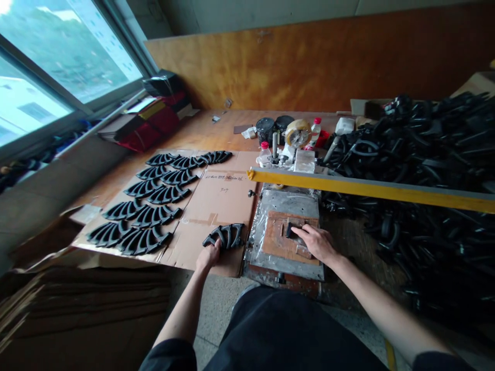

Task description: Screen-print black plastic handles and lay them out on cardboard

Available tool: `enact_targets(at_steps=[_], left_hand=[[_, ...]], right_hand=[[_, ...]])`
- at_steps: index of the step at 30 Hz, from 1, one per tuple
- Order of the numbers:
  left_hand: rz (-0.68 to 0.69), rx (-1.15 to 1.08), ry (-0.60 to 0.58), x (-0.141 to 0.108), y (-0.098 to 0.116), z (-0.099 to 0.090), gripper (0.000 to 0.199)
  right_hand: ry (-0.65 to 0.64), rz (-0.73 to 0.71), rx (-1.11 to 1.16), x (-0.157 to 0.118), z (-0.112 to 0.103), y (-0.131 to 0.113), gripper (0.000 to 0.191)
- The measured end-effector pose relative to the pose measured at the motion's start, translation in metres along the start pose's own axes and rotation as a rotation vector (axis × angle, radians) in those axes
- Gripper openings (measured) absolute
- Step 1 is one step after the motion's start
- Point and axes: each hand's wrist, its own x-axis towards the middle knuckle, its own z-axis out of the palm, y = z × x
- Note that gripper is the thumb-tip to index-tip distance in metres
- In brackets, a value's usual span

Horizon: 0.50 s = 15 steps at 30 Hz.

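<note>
My left hand [209, 255] is closed round the near end of a row of black, rib-like curved pieces [228, 236], close to the right edge of the cardboard sheet [220, 201]. Out to the right, my right hand [315, 241] reaches over a wooden block [276, 242] fixed on a grey metal plate [255, 257]. Its fingertips pinch a small black piece [289, 230] standing on that block; the thumb is mostly hidden. Several fanned rows of similar black curved pieces [145, 239] lie on the left part of the cardboard.
A yellow-edged bar [367, 188] crosses above the metal plate. Behind it stand a tape roll [298, 133], dark jars [265, 130] and a red-capped bottle [264, 153]. A large heap of black parts [417, 206] fills the right side. Stacked cardboard [96, 309] sits lower left.
</note>
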Motion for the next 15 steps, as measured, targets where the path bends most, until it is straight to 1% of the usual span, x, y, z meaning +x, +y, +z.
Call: enact_targets(at_steps=[2, 4, 6, 7, 9, 11, 12, 13, 14, 15], left_hand=[[-0.022, 0.068, -0.048, 0.002, 0.006, -0.007, 0.052], [-0.030, 0.100, -0.074, -0.002, 0.014, -0.017, 0.052], [0.022, 0.076, -0.089, -0.010, 0.030, -0.027, 0.052], [0.073, 0.045, -0.097, -0.015, 0.043, -0.031, 0.053], [0.205, -0.036, -0.117, -0.028, 0.082, -0.035, 0.058], [0.354, -0.158, -0.141, -0.049, 0.134, -0.034, 0.065], [0.449, -0.247, -0.153, -0.063, 0.162, -0.033, 0.066], [0.592, -0.438, -0.195, -0.079, 0.190, -0.031, 0.066], [0.708, -0.594, -0.264, -0.095, 0.215, -0.028, 0.066], [0.776, -0.703, -0.316, -0.111, 0.237, -0.026, 0.066]], right_hand=[[-0.007, -0.031, -0.053, 0.012, 0.001, -0.008, 0.040], [-0.006, -0.032, -0.071, 0.018, -0.002, -0.011, 0.037], [0.025, -0.042, -0.052, 0.020, -0.004, -0.014, 0.033], [0.049, -0.062, -0.031, 0.022, -0.003, -0.016, 0.032], [0.085, -0.129, 0.018, 0.025, 0.003, -0.020, 0.040], [0.071, -0.205, 0.061, 0.027, 0.012, -0.026, 0.055], [0.044, -0.240, 0.085, 0.026, 0.016, -0.029, 0.058], [0.011, -0.275, 0.122, 0.024, 0.019, -0.032, 0.055], [-0.024, -0.301, 0.176, 0.020, 0.019, -0.033, 0.047], [-0.053, -0.311, 0.246, 0.014, 0.017, -0.032, 0.038]])
